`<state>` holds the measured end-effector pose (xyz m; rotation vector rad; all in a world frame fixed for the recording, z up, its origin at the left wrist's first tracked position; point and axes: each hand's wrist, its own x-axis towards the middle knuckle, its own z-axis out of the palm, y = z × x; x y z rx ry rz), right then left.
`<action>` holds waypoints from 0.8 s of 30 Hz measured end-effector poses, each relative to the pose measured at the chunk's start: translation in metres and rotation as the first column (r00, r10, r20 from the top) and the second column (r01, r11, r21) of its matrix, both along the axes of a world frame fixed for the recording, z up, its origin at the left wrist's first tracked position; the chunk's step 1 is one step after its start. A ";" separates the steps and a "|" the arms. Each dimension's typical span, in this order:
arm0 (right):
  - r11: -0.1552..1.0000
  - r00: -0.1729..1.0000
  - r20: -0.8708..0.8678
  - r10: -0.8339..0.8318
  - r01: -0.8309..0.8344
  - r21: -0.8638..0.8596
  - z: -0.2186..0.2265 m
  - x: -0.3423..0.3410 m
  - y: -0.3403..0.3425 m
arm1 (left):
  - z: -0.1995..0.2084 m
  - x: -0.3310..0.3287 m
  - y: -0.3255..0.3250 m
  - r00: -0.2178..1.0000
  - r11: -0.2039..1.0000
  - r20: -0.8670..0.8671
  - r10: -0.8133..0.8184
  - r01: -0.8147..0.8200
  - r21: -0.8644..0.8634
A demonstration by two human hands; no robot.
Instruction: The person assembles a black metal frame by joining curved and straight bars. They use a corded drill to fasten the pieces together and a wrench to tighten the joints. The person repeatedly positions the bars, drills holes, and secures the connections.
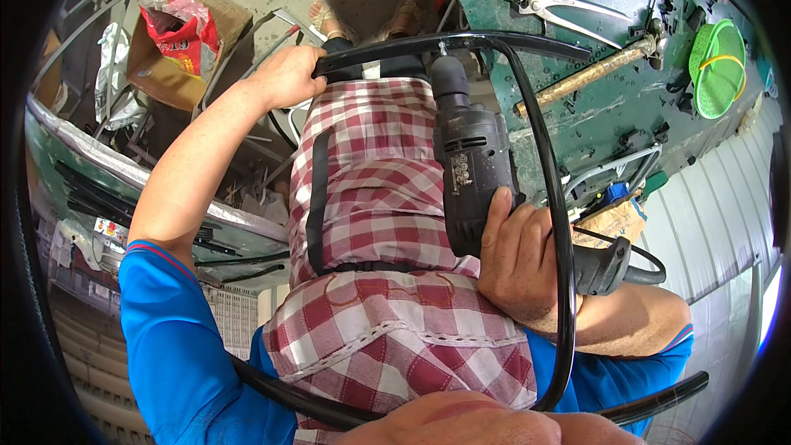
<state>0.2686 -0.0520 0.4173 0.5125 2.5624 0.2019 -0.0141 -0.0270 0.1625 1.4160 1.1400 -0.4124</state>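
Note:
My left hand (pixel 288 77) is closed round a bent black tube frame (pixel 387 51), which loops across in front of my body. My right hand (pixel 521 262) grips the body of a dark power drill (pixel 474 161). The drill's chuck points away from me toward the far stretch of tube, and its tip meets or nearly meets it; whether it touches is hard to tell. One side of the frame passes over my right wrist. The tube's lower part runs across my chest, partly hidden, with a free end at the lower right. A checked apron (pixel 379 173) lies behind the tools.
On the green work table (pixel 527 148) at right lie pincers (pixel 568 10), a wooden-handled hammer (pixel 589 74), a green plastic basket (pixel 715 70) and scattered black bits. At left stands a cardboard box (pixel 169 82) with a red bag, beside metal frames and more black tubes (pixel 99 198).

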 end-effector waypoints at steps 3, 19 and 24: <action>1.000 1.000 0.009 -0.024 0.025 -0.007 0.002 -0.005 0.002 | -0.002 0.000 0.001 1.000 1.000 0.012 -0.013 0.013 0.010; 0.997 0.998 0.035 -0.048 0.050 -0.058 0.006 -0.005 0.003 | 0.003 0.001 0.004 1.000 0.999 0.000 0.007 -0.007 -0.043; 0.996 0.998 0.040 -0.057 0.060 -0.064 0.007 -0.005 0.003 | 0.004 0.003 0.007 1.000 0.999 -0.009 0.008 -0.009 -0.049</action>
